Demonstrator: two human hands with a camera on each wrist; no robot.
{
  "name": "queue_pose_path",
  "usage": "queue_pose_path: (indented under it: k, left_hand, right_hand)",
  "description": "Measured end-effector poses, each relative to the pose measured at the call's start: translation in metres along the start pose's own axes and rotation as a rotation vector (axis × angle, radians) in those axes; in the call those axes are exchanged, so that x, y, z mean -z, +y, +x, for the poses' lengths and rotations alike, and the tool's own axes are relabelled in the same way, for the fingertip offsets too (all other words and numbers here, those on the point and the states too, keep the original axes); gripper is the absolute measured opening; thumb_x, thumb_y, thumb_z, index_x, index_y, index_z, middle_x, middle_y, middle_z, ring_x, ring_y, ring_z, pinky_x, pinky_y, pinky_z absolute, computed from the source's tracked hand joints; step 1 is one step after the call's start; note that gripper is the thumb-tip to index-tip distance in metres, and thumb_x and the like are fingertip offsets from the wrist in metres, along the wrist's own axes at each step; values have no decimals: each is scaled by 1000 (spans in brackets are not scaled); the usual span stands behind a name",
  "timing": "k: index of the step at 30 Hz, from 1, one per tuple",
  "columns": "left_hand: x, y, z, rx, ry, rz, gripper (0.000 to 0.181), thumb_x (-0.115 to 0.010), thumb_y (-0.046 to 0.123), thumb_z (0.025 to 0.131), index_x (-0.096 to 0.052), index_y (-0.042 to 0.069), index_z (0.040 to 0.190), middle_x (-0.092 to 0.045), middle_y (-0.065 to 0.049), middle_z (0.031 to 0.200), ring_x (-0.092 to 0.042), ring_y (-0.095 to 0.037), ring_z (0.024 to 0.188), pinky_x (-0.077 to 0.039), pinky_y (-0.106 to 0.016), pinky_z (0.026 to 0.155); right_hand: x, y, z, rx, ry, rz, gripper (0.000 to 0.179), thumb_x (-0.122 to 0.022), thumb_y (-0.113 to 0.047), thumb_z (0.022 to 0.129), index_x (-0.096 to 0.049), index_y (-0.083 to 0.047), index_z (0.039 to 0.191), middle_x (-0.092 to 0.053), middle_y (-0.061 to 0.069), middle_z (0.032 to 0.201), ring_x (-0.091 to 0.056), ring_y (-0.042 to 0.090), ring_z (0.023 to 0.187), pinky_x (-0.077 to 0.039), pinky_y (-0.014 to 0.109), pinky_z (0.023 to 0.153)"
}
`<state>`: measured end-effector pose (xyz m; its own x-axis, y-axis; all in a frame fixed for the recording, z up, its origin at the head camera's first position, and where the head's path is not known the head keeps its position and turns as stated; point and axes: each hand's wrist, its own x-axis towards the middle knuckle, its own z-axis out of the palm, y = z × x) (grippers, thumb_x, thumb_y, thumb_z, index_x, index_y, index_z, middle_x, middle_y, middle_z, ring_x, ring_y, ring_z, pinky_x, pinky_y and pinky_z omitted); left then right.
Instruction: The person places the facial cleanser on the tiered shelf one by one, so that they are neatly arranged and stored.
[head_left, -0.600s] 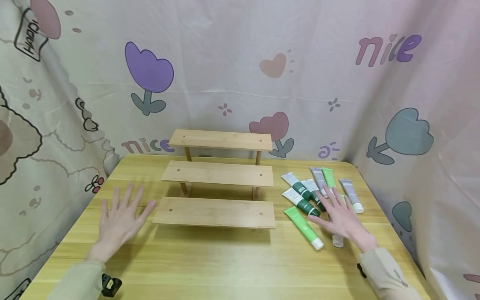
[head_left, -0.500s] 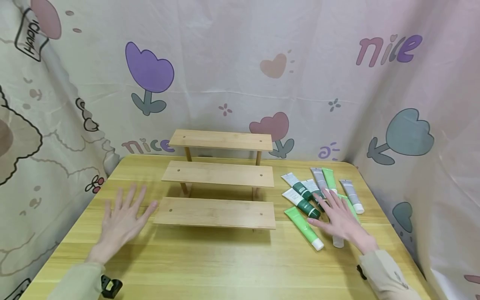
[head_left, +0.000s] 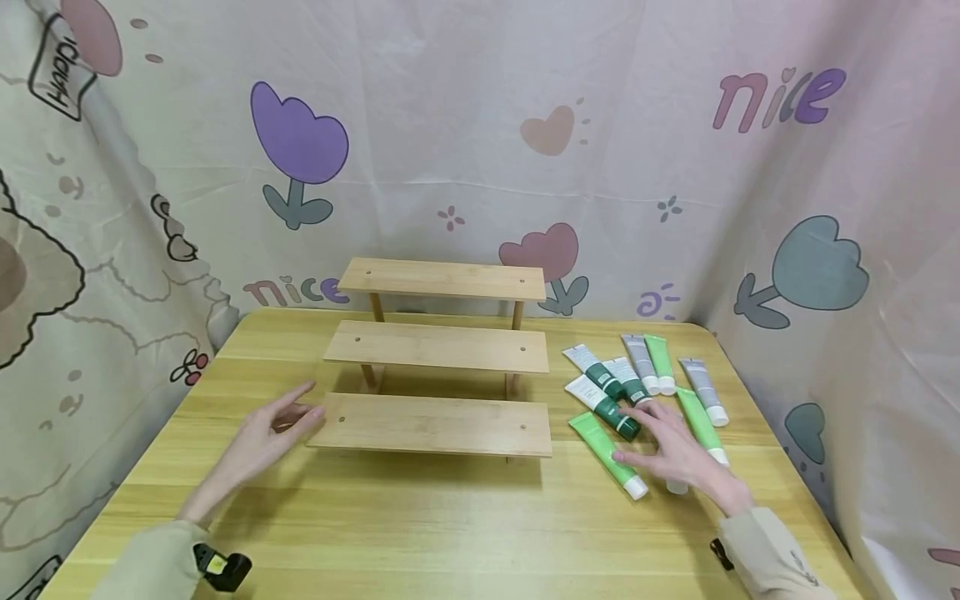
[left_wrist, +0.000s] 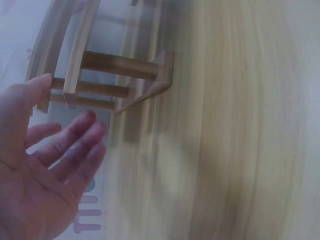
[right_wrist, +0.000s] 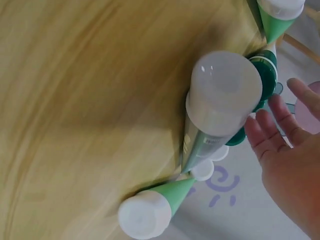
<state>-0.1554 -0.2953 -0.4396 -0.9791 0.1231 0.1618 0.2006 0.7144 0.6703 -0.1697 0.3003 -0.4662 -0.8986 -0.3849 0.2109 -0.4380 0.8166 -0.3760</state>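
Observation:
A three-tier wooden stand (head_left: 435,425) stands mid-table. My left hand (head_left: 255,446) hovers at the left end of its lowest board, fingers loosely bent and holding nothing. In the left wrist view the thumb (left_wrist: 37,90) overlaps the board ends. On the right lie several squeeze tubes. My right hand (head_left: 678,450) hangs over them with relaxed, spread fingers, its thumb beside a light green tube (head_left: 607,454) and its other fingers by a dark green and white tube (head_left: 603,407). Mostly hidden under this hand is a tube with a translucent cap (right_wrist: 227,82).
Behind the right hand lie a grey tube (head_left: 703,392), another light green tube (head_left: 699,421), and more grey, green and dark green ones. The wooden table (head_left: 420,533) reaches back to a printed curtain (head_left: 450,125), which also closes in both sides.
Both hands were spread flat-fingered; now their fingers bend. The left hand has turned toward the stand's lowest board. The right hand's fingers have drawn in over the tubes. The tubes have not moved.

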Motion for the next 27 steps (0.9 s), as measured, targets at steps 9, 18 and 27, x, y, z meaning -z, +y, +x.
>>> queue_pose_path:
  k: [9, 18, 27]
  left_hand:
    - [2, -11, 1, 62, -106, -268, 58, -65, 19, 100, -44, -7, 146, -76, -10, 107, -68, 5, 91, -55, -11, 84]
    - [2, -15, 2, 171, -170, -450, 58, -67, 19, 98, -45, -8, 145, -69, -9, 117, -70, -3, 92, -64, -23, 82]
    - [2, -17, 1, 256, -200, -574, 60, -66, 16, 98, -42, -15, 144, -63, 6, 114, -67, -1, 97, -64, -25, 84]
  right_hand:
    - [0, -1, 1, 16, -29, 64, 52, -85, -36, 79, -69, -3, 116, -58, -5, 82, -48, 6, 73, -41, 18, 61]
    - [0, -4, 6, -26, -177, 141, 49, -84, -37, 81, -68, -3, 111, -62, -12, 74, -49, -5, 65, -47, 16, 56]
    - [-1, -6, 8, -56, -253, 159, 51, -83, -38, 82, -67, 0, 113, -64, -8, 77, -52, -4, 66, -50, 16, 58]
